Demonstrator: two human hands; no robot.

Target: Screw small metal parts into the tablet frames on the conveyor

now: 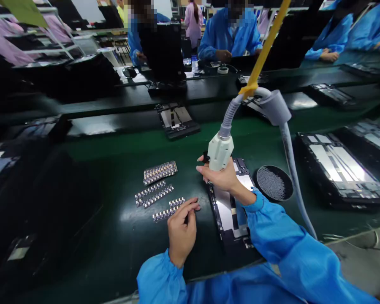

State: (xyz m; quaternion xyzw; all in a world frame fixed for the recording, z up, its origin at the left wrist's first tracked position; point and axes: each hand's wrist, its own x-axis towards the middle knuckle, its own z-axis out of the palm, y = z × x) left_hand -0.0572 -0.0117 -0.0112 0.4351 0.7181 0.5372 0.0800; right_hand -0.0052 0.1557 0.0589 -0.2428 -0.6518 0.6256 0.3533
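Observation:
My right hand grips a white electric screwdriver, held upright with its tip hidden. It hangs over the upper left of an opened tablet-like device, whose inner silver panels show. My left hand rests palm-down on the bench, fingers stretched toward the device, with nothing visible in them. Beside its fingertips lie a small strip of components and a shorter strip. Two more strips lie farther left, below a stacked block of strips.
A round black dish of tiny metal parts stands right of the device. The screwdriver's grey cable loops down on the right from a yellow strap. Stacked opened devices sit at right, another device beyond. Co-workers in blue sit opposite.

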